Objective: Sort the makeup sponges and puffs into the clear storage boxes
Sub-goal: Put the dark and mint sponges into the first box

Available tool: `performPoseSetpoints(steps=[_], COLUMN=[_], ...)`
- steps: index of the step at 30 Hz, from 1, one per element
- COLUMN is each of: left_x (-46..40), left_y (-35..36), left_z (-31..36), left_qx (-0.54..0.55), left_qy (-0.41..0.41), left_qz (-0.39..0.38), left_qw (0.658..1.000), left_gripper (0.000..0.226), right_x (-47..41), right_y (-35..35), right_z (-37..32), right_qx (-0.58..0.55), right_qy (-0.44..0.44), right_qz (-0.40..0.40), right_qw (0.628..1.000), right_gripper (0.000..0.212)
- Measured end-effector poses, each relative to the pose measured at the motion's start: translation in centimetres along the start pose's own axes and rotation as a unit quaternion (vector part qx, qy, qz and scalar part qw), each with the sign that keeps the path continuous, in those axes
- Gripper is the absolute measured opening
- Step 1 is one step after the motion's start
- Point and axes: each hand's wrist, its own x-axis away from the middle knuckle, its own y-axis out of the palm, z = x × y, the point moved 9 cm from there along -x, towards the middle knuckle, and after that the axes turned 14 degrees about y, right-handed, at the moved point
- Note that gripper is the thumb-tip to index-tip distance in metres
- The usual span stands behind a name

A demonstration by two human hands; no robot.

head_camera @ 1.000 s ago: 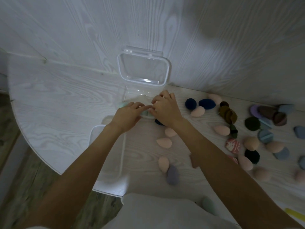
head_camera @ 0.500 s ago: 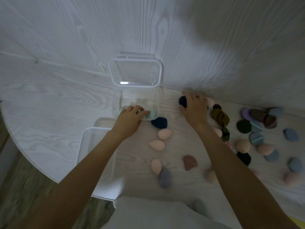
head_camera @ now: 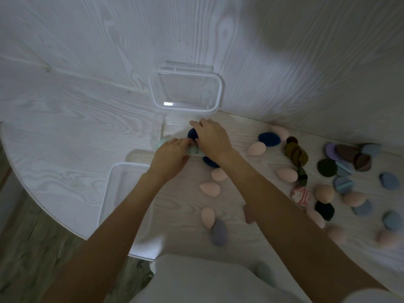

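Sponges (head_camera: 210,189), matte soft teardrops, are lying scattered; right hand (head_camera: 213,138) is pinching navy sponge (head_camera: 192,133) over clear box (head_camera: 162,132); left hand (head_camera: 170,157) is gripping box rim.

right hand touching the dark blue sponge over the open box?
Touching. The head view shows the right hand lying over the dark blue sponge, fingers wrapped against its edge with no gap, above the clear box.

right hand (head_camera: 211,138) on navy sponge (head_camera: 192,134) | left hand (head_camera: 171,153) at clear box (head_camera: 161,130), grip unclear
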Motion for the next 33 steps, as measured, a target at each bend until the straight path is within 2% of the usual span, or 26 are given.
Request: performPoseSetpoints(steps=[4,9,10,12,14,16,19,22,26,29,31,33], left_x=[0.0,0.3,0.4,0.8,1.5,2.4,2.8,2.6,2.6,2.6,2.5,2.3], left_y=[-0.1,-1.1,-1.6,-2.5,-2.8,-2.4,-2.0,-2.1,-2.2,-2.0,-1.8,-1.7], left_z=[-0.4,-0.5,-0.6,-1.3,-2.3,-3.1,-3.3,-2.8,-2.1,-1.6,-1.2,-1.1], left_qx=[0.028,-0.009,-0.028,-0.056,-0.067,-0.069,-0.069,-0.065,-0.056,-0.057,-0.054,-0.051], left_qy=[-0.004,0.019,0.026,0.018,-0.008,-0.031,-0.031,-0.017,-0.015,-0.024,-0.030,-0.035], left_qz=[0.017,-0.014,-0.017,-0.025,-0.043,-0.068,-0.075,-0.059,-0.035,-0.022,-0.018,-0.017], left_qw=[0.999,1.000,0.999,0.998,0.997,0.995,0.994,0.996,0.998,0.998,0.998,0.998], left_gripper=[0.032,0.042,0.047,0.057,0.061,0.059,0.052,0.043,0.037,0.034,0.033,0.032], right_x=[0.6,0.1,0.1,0.4,1.2,2.7,5.6,7.8,8.6,7.6,7.1,7.1], right_y=[-0.5,-0.1,-0.1,-0.3,-1.5,-3.0,-3.3,-1.2,2.3,2.5,2.2,1.8], right_z=[0.4,1.6,1.8,2.2,3.0,4.5,6.9,8.3,7.5,6.8,6.9,7.8], right_qx=[0.027,0.084,0.072,0.030,-0.028,-0.093,-0.149,-0.170,-0.143,-0.100,-0.071,-0.091], right_qy=[-0.002,0.004,-0.001,0.005,0.025,0.061,0.118,0.169,0.179,0.187,0.195,0.206], right_qz=[0.091,0.083,0.068,0.027,0.040,0.088,0.116,0.069,-0.024,-0.008,0.011,0.020], right_qw=[0.995,0.993,0.995,0.999,0.998,0.990,0.975,0.968,0.973,0.977,0.978,0.974], right_gripper=[0.026,0.007,0.009,0.029,0.044,0.047,0.037,0.028,0.051,0.058,0.056,0.049])
